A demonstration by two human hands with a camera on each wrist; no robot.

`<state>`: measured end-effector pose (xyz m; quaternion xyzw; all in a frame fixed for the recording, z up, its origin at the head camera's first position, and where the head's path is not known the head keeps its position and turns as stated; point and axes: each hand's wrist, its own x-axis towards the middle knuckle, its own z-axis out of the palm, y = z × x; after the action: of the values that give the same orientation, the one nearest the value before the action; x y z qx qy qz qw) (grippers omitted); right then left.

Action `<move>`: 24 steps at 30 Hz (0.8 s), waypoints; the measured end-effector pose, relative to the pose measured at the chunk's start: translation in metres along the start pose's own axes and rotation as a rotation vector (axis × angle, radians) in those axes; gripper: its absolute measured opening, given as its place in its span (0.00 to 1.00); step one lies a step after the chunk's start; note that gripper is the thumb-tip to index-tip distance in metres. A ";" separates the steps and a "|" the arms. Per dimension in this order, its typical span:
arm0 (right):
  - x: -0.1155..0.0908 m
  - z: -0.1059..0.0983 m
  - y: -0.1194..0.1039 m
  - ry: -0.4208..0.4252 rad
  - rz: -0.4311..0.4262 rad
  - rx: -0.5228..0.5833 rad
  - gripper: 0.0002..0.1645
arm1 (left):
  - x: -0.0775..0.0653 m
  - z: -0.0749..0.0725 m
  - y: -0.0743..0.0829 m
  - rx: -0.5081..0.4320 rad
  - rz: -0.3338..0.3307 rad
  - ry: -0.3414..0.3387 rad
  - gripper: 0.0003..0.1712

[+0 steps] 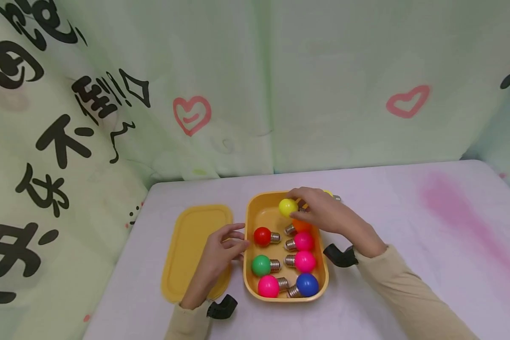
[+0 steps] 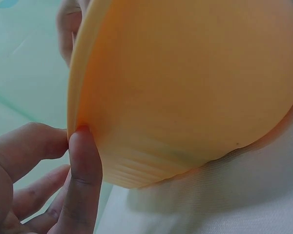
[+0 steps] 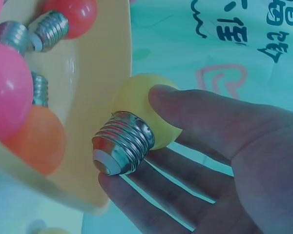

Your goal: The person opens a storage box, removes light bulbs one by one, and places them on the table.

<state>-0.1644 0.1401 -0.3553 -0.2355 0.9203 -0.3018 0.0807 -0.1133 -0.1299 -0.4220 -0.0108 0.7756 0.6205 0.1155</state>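
Note:
A yellow light bulb (image 1: 287,207) with a silver screw base is pinched between the thumb and fingers of my right hand (image 1: 323,211), over the far end of a yellow plastic box (image 1: 265,212). In the right wrist view, the metal base (image 3: 124,144) points toward the box. My left hand (image 1: 221,250) grips the box's left rim, thumb on one side and a finger on the other in the left wrist view. Inside the box lie a red bulb (image 1: 262,236), a green bulb (image 1: 261,266), a blue bulb (image 1: 307,284), an orange bulb (image 1: 301,225) and several pink bulbs (image 1: 268,286).
To the left of the box, a flat yellow lid (image 1: 176,255) lies on the white-covered table (image 1: 391,198), partly under my left forearm. Another yellow bulb (image 1: 329,192) shows beyond my right hand, mostly hidden. A pale green curtain (image 1: 323,94) hangs behind the table.

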 end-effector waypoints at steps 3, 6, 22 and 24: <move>0.000 0.000 0.000 -0.008 0.000 0.002 0.26 | -0.001 -0.003 -0.002 -0.002 0.001 0.015 0.26; -0.001 -0.003 0.001 -0.003 0.008 0.004 0.26 | 0.000 -0.004 -0.003 -0.011 0.011 0.012 0.26; -0.022 -0.017 0.026 0.073 0.011 -0.024 0.25 | 0.003 0.002 -0.004 0.008 0.011 0.006 0.26; -0.024 -0.018 0.028 0.079 0.005 -0.029 0.25 | 0.003 0.001 -0.005 0.015 0.006 0.009 0.26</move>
<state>-0.1597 0.1804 -0.3573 -0.2225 0.9275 -0.2974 0.0418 -0.1150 -0.1297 -0.4273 -0.0103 0.7806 0.6151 0.1101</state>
